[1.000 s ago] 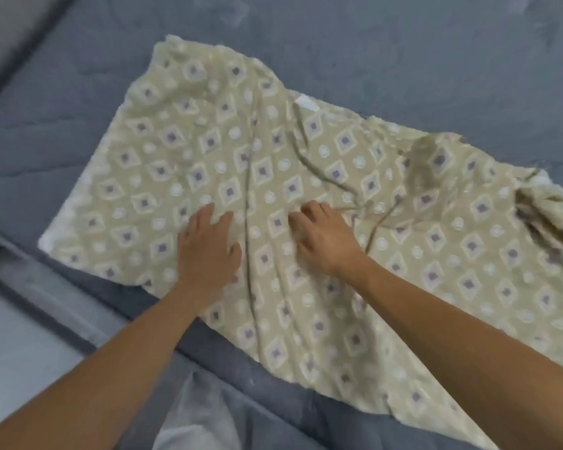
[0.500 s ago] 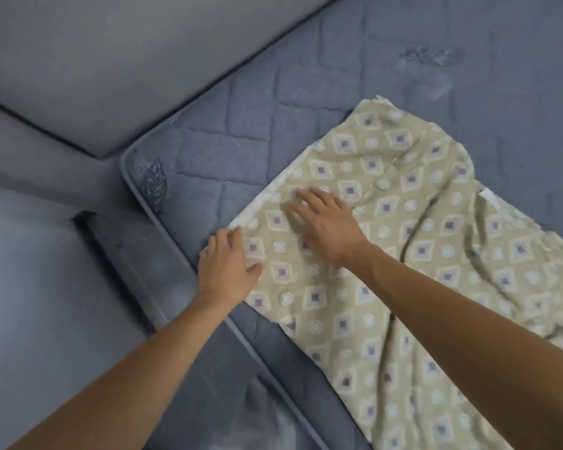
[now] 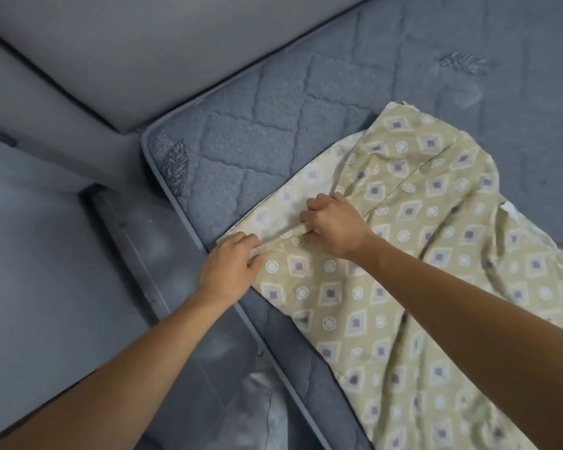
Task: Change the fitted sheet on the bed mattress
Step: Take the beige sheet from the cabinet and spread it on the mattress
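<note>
Hands gathered the sheet's edge near the mattress corner.
We pinched the sheet (image 3: 387, 254) in both hands, left hand (image 3: 229, 267) and right hand (image 3: 333, 224), fingers curled on one fold; better to find its corner seam before stretching it over the mattress (image 3: 241, 151) corner.

The sheet (image 3: 403, 287) runs off the right and bottom edges.

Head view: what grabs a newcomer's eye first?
The beige cotton sheet with a diamond-and-circle print, lying crumpled across the right half on the bare grey quilted mattress. At centre, the left hand and right hand both pinch its near-left edge, close to the mattress corner at upper left.
</note>
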A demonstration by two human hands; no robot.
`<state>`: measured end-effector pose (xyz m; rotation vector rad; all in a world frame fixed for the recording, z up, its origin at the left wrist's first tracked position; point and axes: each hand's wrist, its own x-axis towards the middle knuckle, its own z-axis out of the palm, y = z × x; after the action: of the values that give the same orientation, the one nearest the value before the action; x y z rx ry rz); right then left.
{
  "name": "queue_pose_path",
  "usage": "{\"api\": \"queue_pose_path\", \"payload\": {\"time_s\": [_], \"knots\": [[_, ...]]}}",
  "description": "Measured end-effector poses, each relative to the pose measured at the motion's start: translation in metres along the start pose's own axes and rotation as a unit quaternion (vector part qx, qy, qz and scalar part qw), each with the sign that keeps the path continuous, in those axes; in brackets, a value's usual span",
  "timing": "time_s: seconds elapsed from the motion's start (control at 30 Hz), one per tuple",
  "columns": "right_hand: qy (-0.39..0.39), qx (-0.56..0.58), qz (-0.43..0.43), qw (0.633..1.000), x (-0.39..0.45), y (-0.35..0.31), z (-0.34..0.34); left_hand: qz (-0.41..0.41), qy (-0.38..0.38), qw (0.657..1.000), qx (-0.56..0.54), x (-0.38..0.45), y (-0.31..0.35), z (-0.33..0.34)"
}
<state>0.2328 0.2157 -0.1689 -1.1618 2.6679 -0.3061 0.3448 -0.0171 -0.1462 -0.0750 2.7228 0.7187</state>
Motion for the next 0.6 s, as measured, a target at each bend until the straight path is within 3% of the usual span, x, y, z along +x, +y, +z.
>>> {"api": "queue_pose_path", "payload": {"time_s": [0.23,0.47,0.6], "knots": [[-0.035,-0.011,0.038,0.999,0.019,-0.005,-0.010,-0.020,0.050,0.998,-0.020,-0.005,-0.001,0.001],[-0.091,-0.006,0.013,0.996,0.052,-0.011,-0.014,-0.039,0.016,0.999,-0.021,0.007,-0.006,-0.009],[-0.056,-0.019,0.019,0.998,0.053,-0.014,-0.015,-0.058,0.012,0.998,0.010,0.013,-0.002,-0.016]]}}
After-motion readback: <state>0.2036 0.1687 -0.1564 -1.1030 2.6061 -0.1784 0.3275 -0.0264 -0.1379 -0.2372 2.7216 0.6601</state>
